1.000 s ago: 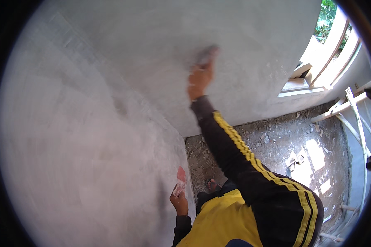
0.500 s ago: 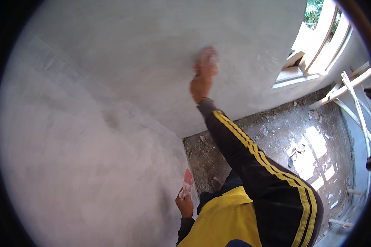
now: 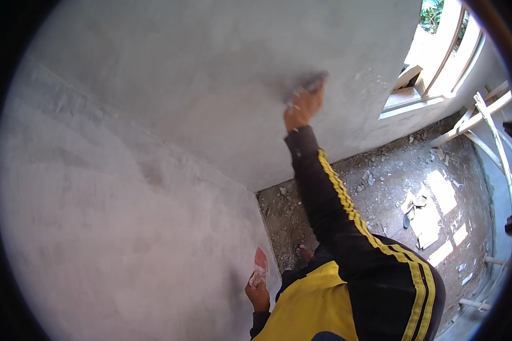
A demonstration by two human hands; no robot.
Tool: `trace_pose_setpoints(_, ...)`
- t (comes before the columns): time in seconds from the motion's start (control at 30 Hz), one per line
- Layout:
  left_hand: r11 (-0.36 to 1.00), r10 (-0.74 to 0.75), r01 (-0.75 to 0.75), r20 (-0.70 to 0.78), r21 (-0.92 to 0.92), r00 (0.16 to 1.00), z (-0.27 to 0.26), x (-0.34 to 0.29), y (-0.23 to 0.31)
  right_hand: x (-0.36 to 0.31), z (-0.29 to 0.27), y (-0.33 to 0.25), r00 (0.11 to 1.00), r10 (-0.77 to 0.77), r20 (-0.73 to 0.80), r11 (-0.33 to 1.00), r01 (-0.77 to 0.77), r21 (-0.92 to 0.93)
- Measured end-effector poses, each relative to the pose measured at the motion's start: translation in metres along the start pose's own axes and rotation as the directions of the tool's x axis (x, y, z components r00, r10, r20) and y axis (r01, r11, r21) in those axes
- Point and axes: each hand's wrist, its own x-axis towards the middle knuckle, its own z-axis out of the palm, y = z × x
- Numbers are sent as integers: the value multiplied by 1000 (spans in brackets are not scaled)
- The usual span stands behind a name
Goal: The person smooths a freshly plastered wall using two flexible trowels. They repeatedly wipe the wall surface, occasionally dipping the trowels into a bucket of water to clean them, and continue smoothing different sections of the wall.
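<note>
My right hand [image 3: 303, 109] reaches up to the grey plastered wall [image 3: 210, 74] ahead, its fingers closed round a flat scraper [image 3: 314, 83] pressed against the surface. That scraper is blurred and mostly covered by the hand. Low down beside the left wall [image 3: 114, 227], my left hand [image 3: 257, 294] grips a red putty scraper [image 3: 260, 260] with its blade pointing up. White paste smears the lower part of this scraper, near the fingers.
A window opening [image 3: 415, 102] with a pale sill is at the upper right. Wooden poles [image 3: 486, 122] lean together at the far right. Rubble and scraps lie on the dirt floor [image 3: 375, 193], with a pair of sandals [image 3: 413, 210] in a sunlit patch.
My right hand has swept right and slightly down along the wall, its wrist turning. My left hand with the red putty scraper sits slightly lower in view.
</note>
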Motion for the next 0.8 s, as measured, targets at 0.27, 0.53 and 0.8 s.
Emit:
trace_pose_setpoints(0.27, 994, 111, -110, 53, -14, 992, 22, 29, -5, -156, 142, -68, 757, -295, 583, 687, 592, -422)
trace_pose_setpoints(0.53, 989, -29, 35, -41, 145, 999, 8, 0, -21, -223, -66, 66, 664, 724, -186, 666, -743, -62)
trace_pose_setpoints(0.8, 997, -7, 18, -140, 76, 990, 7, -18, -19, -238, -14, 150, 840, 177, 512, 359, 429, -829)
